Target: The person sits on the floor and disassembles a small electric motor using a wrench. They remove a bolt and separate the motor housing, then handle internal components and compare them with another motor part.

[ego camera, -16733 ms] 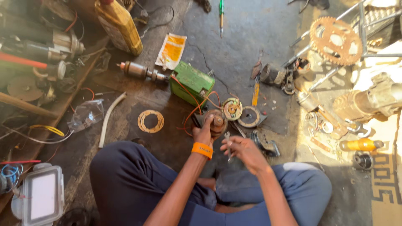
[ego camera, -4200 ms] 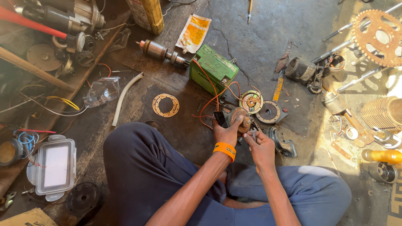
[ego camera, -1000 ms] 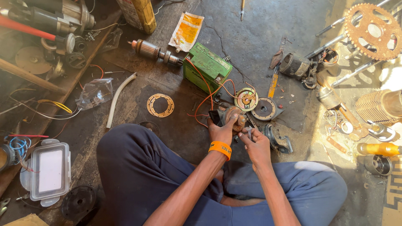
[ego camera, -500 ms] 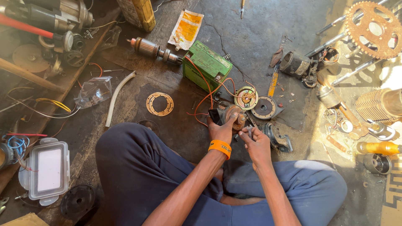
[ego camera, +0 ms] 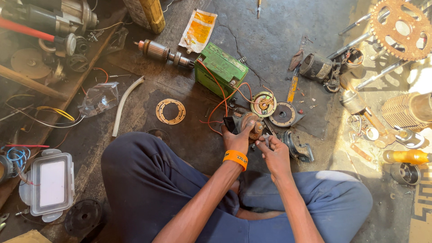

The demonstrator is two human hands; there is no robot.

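Motor part (ego camera: 250,124), round, rusty brown, red-wired

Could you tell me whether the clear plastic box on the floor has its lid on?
Shut: the plastic box has its lid flat on top.

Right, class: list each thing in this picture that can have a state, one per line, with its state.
left hand: gripping the round motor part
round motor part: held just above the floor
right hand: fingers pinched on a small metal tool
small metal tool: held beside the part
green battery: red wires attached
plastic box: lid on
armature: lying loose
gasket ring: flat on floor
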